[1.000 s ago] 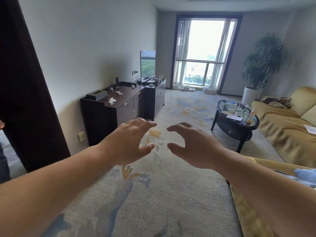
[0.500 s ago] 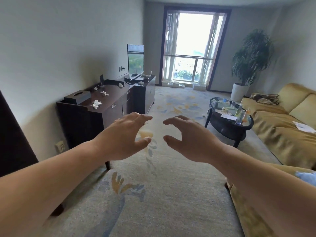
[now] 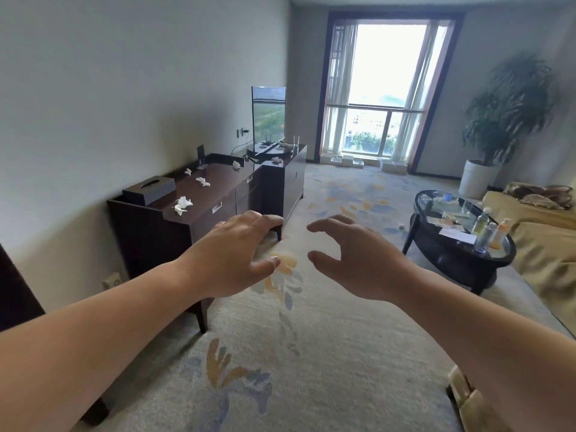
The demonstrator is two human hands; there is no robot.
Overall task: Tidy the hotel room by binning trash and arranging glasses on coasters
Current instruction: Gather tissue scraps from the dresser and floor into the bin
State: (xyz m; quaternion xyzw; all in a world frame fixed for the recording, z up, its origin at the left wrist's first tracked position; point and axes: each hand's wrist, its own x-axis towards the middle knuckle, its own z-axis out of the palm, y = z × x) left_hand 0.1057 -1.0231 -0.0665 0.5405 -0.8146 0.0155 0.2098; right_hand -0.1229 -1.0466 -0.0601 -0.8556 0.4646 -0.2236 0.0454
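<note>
Dark sideboard (image 3: 224, 179) at left, crumpled tissue (image 3: 183, 203) beyond empty left hand (image 3: 232, 251)

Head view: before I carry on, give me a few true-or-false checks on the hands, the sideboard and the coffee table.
1. The left hand and right hand hold nothing. True.
2. Several crumpled tissues lie on the sideboard. True.
3. The tissue box stands on the coffee table. False: it sits on the sideboard's near end.
4. The bottles stand on the sideboard. False: they stand on the coffee table.
</note>
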